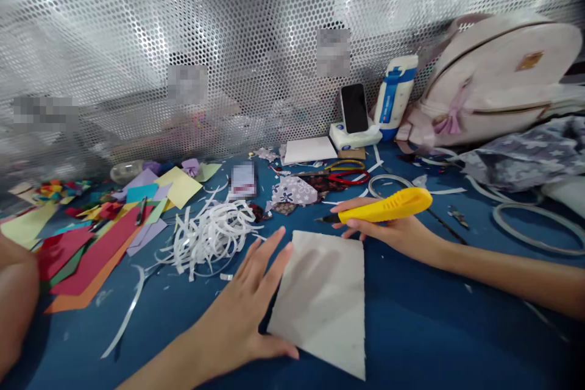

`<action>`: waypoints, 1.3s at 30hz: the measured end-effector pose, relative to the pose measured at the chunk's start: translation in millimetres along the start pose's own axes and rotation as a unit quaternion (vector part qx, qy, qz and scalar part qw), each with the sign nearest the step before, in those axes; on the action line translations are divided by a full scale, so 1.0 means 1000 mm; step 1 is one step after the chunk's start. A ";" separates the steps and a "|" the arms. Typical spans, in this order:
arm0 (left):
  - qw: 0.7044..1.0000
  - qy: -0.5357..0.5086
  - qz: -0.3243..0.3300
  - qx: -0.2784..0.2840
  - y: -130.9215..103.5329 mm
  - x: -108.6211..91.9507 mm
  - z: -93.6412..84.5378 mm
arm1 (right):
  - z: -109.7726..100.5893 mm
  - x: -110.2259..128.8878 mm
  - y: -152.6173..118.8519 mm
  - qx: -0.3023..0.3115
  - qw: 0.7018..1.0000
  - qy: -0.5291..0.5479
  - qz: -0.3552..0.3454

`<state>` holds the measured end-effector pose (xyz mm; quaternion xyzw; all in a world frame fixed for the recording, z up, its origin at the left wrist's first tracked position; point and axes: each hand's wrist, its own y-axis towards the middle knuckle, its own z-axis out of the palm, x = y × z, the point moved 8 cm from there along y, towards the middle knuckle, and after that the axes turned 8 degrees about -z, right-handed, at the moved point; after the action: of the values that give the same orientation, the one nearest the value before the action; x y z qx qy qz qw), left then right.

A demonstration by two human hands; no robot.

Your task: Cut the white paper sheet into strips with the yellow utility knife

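Note:
A light grey piece of board [326, 298] with rough edges lies on the blue tabletop in front of me. My left hand [247, 304] is at its left edge, fingers stretched out and thumb spread apart near the lower left corner. Above the board's upper right corner, my right hand [393, 233] is closed around a yellow utility knife [388, 204]. The knife's dark tip points left, just above the board's top edge. Part of the right hand's grip is hidden behind the yellow handle.
Curled white paper strips [210, 234] lie left of the board, with coloured paper [98, 256] farther left. Red-handled scissors [350, 177] and fabric scraps [295, 191] lie behind. A phone [354, 108], bottle [395, 97] and backpack [498, 85] stand along the perforated metal screen [256, 30].

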<state>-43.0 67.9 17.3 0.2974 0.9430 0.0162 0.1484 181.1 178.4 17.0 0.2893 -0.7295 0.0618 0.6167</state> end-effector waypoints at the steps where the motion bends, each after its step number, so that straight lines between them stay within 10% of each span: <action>1: 1.000 -0.003 -0.013 -0.001 0.001 0.005 -0.003 | 0.000 0.001 -0.002 0.000 1.000 -0.004 0.001; 15: 0.991 -0.101 -0.087 -0.012 0.024 0.026 -0.021 | -0.019 0.020 -0.066 -0.054 0.992 -0.111 0.003; 27: 0.997 -0.060 -0.021 0.044 -0.011 -0.052 0.015 | -0.005 0.031 -0.045 0.057 0.994 -0.069 -0.068; 39: 0.998 -0.029 -0.045 -0.012 0.026 0.014 -0.012 | -0.017 0.000 -0.041 0.046 0.998 -0.001 -0.044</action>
<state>-43.2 97.9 27.6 0.2530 0.9506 0.0119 0.1798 216.7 152.0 9.7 0.3495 -0.7129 0.0675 0.6042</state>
